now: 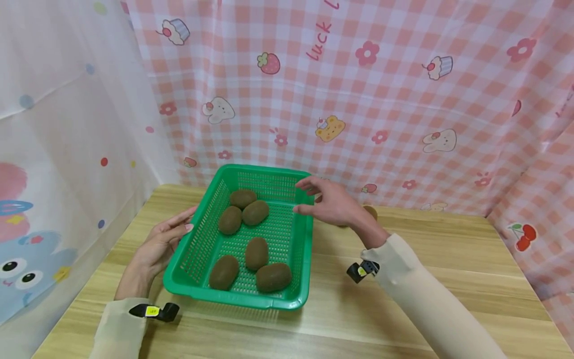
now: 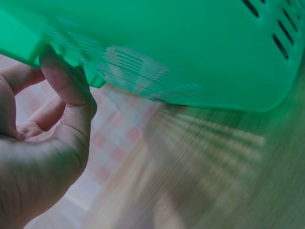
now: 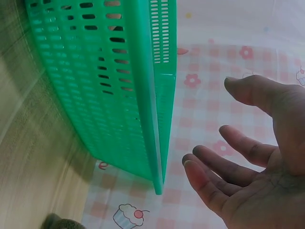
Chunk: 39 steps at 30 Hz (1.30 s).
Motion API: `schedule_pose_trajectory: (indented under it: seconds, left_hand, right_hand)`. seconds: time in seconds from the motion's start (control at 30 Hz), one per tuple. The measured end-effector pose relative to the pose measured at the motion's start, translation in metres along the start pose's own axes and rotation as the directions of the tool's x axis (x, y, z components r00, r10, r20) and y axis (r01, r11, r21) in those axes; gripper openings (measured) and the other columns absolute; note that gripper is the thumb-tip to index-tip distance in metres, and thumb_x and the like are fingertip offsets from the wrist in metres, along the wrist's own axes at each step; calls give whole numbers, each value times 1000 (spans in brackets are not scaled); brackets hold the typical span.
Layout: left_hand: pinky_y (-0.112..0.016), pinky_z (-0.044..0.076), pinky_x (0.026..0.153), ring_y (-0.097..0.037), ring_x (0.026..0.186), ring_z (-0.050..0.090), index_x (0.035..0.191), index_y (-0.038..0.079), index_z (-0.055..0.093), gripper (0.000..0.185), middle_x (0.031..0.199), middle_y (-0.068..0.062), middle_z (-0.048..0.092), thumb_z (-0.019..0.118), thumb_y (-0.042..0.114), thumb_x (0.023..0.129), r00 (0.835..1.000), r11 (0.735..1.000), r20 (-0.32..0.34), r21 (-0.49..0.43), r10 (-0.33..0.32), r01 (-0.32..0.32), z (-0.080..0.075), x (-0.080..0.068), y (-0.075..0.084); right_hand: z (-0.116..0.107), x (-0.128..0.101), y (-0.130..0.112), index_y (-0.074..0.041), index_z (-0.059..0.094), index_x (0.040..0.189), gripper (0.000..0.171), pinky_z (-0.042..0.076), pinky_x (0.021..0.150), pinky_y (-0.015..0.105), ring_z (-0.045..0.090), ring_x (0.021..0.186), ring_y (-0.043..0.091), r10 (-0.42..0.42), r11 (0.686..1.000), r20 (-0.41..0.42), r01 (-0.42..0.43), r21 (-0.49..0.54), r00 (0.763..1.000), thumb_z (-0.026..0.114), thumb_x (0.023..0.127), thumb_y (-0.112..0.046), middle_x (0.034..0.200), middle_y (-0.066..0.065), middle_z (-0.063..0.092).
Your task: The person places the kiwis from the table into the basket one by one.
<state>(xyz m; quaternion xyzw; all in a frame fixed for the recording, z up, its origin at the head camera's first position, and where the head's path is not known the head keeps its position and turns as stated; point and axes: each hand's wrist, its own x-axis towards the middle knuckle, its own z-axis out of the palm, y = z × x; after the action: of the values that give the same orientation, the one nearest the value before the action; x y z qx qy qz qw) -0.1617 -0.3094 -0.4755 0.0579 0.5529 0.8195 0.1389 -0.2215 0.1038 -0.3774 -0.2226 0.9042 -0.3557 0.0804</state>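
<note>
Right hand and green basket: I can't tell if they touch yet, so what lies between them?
Nothing: in the right wrist view a bare gap, with only the checked cloth behind, separates the right hand from the green basket rim.

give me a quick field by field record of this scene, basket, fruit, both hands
basket: green slotted plastic basket on the wooden table, tilted, left side raised
fruit in basket: six brown kiwis, three toward the far end, three toward the near end
fruit outside: one brown fruit on the table behind the right hand, mostly hidden
left hand: thumb hooked on the basket's left rim, gripping it
right hand: open, fingers spread beside the right rim, not touching in the right wrist view
backdrop: pink checked cloth
</note>
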Motion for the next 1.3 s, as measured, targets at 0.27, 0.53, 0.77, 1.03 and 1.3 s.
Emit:
schedule_pose_trajectory:
  seconds: [0.27,0.53,0.77,1.03,1.3]
  left_hand:
    - [-22,63,82,-9,101,74,153,16,50,48,131,5,68,49,2,107,1000,1000,9,4,3,-3,-1,0,0]
    - [-23,63,83,-10,101,74,152,16,51,47,130,4,68,48,1,107,1000,1000,9,-5,6,-6,-1,0,0]
    - [-23,63,82,-10,100,75,152,15,52,47,129,4,69,49,2,107,1000,1000,6,-7,7,-7,0,-1,0]
    - [-23,63,82,-10,99,75,153,14,50,47,130,5,70,49,2,107,1000,1000,6,1,3,-3,1,-1,0]
    - [-23,63,81,-10,100,75,153,14,49,48,130,6,70,50,2,107,1000,1000,0,2,5,-5,0,-1,1]
  right_hand:
    - [1,-3,5,-27,52,147,66,54,104,56,58,131,39,2,1000,-43,-3,-19,999,76,90,-49,151,12,53]
    - [4,-3,12,-26,42,156,83,45,115,56,48,140,31,-44,997,-93,38,-69,995,75,87,-59,160,5,44]
    - [10,-6,24,-26,36,159,89,38,120,60,38,148,31,-75,994,-157,61,-91,985,75,86,-60,162,4,40]
    - [17,-13,36,-33,30,162,93,30,120,71,23,157,37,-43,994,-205,22,-104,978,75,85,-62,172,10,21]
    - [19,-22,46,-33,25,164,96,26,120,73,20,158,39,-48,993,-256,19,-114,965,76,86,-59,173,6,15]
